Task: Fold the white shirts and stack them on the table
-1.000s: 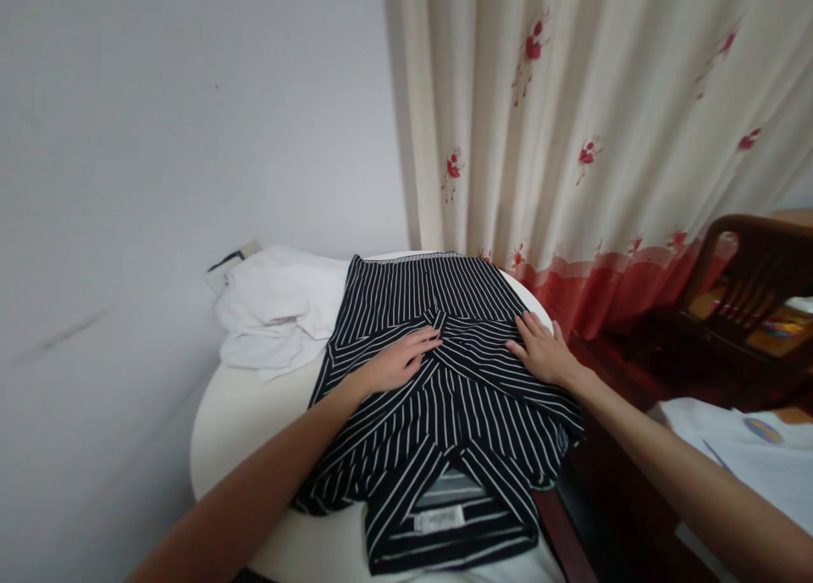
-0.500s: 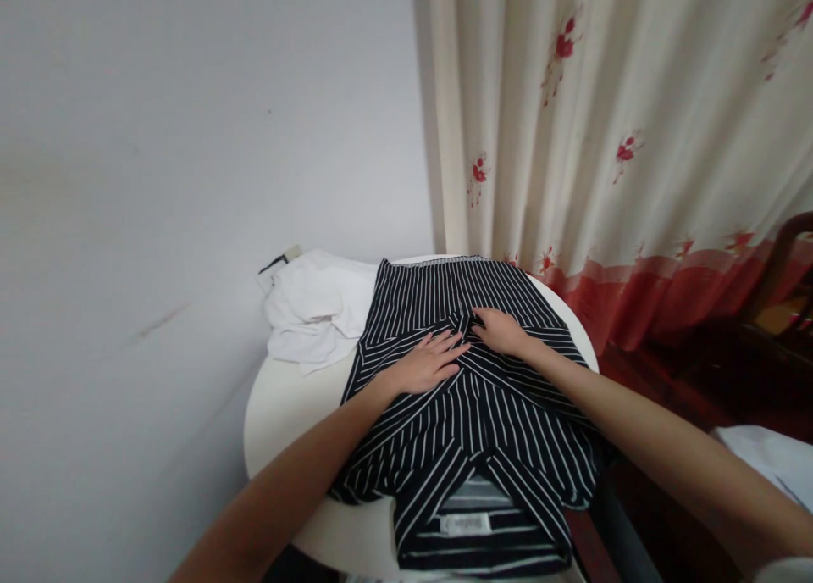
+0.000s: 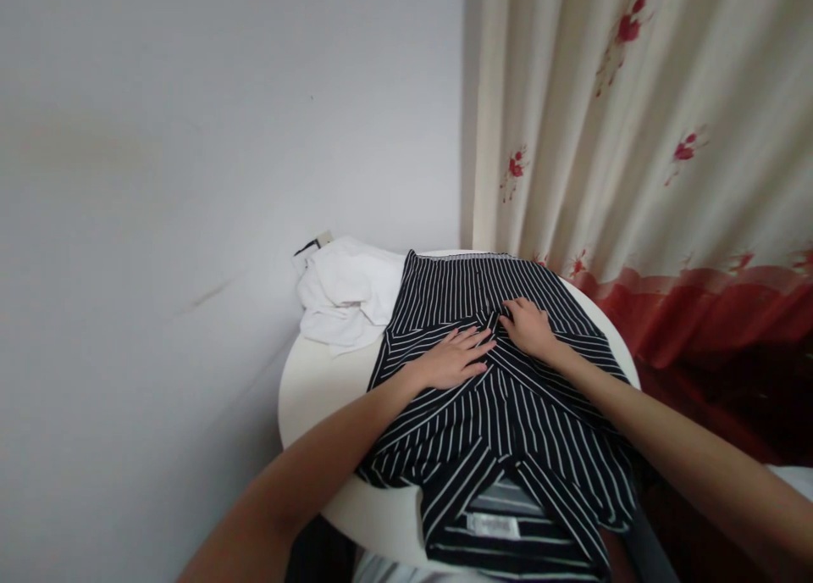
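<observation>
A black shirt with white stripes (image 3: 473, 282) lies spread on a round white table (image 3: 311, 388), its collar and white label (image 3: 494, 526) nearest me. Crossed bands of cloth gather into a knot (image 3: 490, 322) at its middle. My left hand (image 3: 453, 358) rests flat on the shirt just left of the knot, fingers spread and holding nothing. Just right of the knot, my right hand (image 3: 528, 326) lies on the cloth with its fingers stretched out, the thumb near the gathered fabric. The shirt's lower right side is partly hidden by my right forearm.
Crumpled white cloth (image 3: 349, 291) sits at the table's far left, against the shirt's edge. A pale wall (image 3: 241, 142) rises on the left. Behind the table hangs a cream curtain (image 3: 559, 125) with red flowers and a red hem.
The view has swung, so everything appears shifted right. My right hand has flattened slightly, its fingers less curled at the knot. My left hand stays flat on the shirt.
</observation>
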Tool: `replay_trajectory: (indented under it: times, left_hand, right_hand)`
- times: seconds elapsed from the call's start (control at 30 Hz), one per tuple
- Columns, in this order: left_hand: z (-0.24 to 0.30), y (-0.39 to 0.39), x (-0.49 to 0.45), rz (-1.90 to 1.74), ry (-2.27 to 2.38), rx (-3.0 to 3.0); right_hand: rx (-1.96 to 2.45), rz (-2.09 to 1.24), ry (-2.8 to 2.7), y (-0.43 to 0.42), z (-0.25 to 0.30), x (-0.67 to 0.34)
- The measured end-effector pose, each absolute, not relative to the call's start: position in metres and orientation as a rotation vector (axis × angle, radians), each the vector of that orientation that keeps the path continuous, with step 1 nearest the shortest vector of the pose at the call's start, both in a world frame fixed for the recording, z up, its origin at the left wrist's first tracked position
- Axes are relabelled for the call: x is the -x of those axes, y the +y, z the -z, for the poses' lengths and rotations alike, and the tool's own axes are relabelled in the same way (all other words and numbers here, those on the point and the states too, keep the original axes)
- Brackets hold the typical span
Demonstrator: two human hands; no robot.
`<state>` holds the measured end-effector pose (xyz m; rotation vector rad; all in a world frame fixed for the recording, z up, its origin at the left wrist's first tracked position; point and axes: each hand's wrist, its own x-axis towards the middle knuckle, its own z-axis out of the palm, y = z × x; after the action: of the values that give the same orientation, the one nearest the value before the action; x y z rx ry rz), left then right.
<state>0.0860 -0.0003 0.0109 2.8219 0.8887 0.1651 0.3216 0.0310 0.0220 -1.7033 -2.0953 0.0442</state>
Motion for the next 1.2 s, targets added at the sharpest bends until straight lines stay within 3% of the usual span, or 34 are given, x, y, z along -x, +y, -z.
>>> replay_trajectory:
  times: [0.17, 0.8, 1.0, 1.2]
  left_hand:
    - [-0.011, 0.001, -0.087, -0.110, 0.893, -2.812]
    - [-0.011, 0.006, -0.086, -0.148, 0.874, -2.849]
    - [-0.013, 0.005, -0.085, -0.142, 0.891, -2.850]
    - [-0.015, 0.002, -0.088, -0.107, 0.899, -2.808]
  right_hand:
    - [1.504, -0.094, -2.334, 0.001, 0.000, -0.324]
    - [1.968, -0.034, -2.127, -0.002, 0.012, -0.479]
    - [1.753, 0.121, -1.804, -0.042, 0.004, -0.466]
    - [1.515, -0.168, -2.230, -0.098, 0.015, -0.454]
